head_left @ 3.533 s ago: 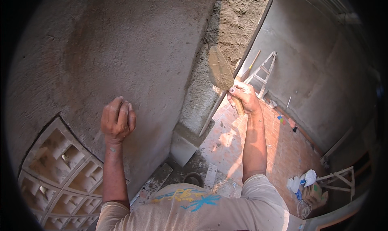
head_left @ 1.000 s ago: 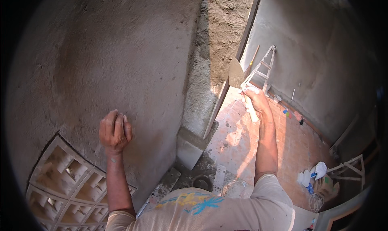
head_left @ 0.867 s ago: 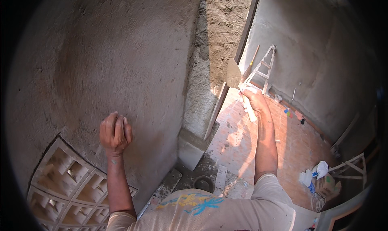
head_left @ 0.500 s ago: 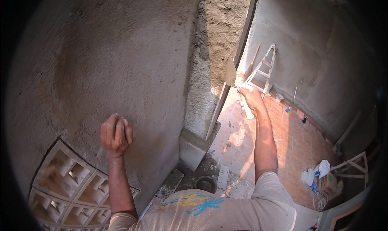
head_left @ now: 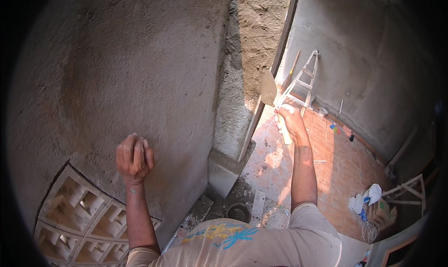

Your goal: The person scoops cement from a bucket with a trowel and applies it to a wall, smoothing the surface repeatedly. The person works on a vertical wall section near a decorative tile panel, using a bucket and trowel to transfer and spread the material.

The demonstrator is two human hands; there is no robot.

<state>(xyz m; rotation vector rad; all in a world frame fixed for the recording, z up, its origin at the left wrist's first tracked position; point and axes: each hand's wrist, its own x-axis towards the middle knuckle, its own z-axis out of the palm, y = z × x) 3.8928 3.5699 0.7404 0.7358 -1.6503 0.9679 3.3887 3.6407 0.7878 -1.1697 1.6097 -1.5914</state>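
Observation:
My left hand [head_left: 134, 157] is closed, fingers curled at the smooth plastered wall [head_left: 140, 66]; their tips and anything within them are hidden. My right hand [head_left: 290, 122] grips a pointed trowel [head_left: 268, 88] by its pale handle, blade up, near the edge of a narrow strip of rough render [head_left: 255, 38]. A long batten [head_left: 284, 33] runs along that strip's right edge; whether the blade touches either is unclear. Paler, grainy render covers the lower part of the strip, above a concrete ledge [head_left: 223, 173].
Beyond the batten are a grey wall [head_left: 359, 66], a white ladder [head_left: 305, 80], a broom [head_left: 291, 68] and tiled floor [head_left: 322, 169]. Bags and boxes [head_left: 375, 211] lie beside a wooden frame [head_left: 406, 194]. Vent blocks [head_left: 88, 227] fill the lower left; a round bucket [head_left: 238, 214] is below.
Since the oldest frame, my right hand and trowel have shifted right and down. My left hand is lower in view. In the last half second the blade has turned slightly, showing more face.

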